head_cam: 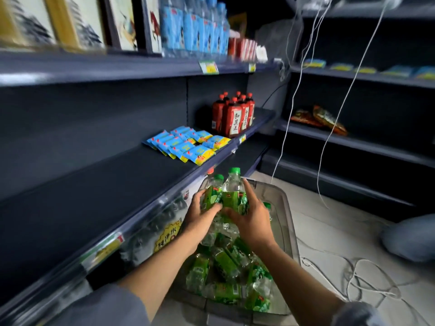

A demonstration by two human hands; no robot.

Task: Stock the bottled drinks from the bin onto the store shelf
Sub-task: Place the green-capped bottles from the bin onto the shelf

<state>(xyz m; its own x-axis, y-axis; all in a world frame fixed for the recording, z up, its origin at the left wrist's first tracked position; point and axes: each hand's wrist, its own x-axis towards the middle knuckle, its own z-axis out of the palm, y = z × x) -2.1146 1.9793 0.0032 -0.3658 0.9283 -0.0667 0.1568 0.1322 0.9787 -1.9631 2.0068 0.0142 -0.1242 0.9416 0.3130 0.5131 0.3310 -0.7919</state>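
- Green-labelled bottled drinks (226, 267) lie heaped in the clear plastic bin (286, 208) on the floor, beside the store shelf (98, 194).
- I see my left hand (200, 215) clamped on one upright green-capped bottle (211, 192).
- My right hand (253, 220) grips a second upright bottle (234, 194), touching the first, both raised above the heap.
- Shelf stock: blue sachets (188, 144), red bottles (233, 114).

two green-label bottles (226, 196) held upright, about nine more in one clear bin (290, 222); six red bottles (233, 114) on shelf.
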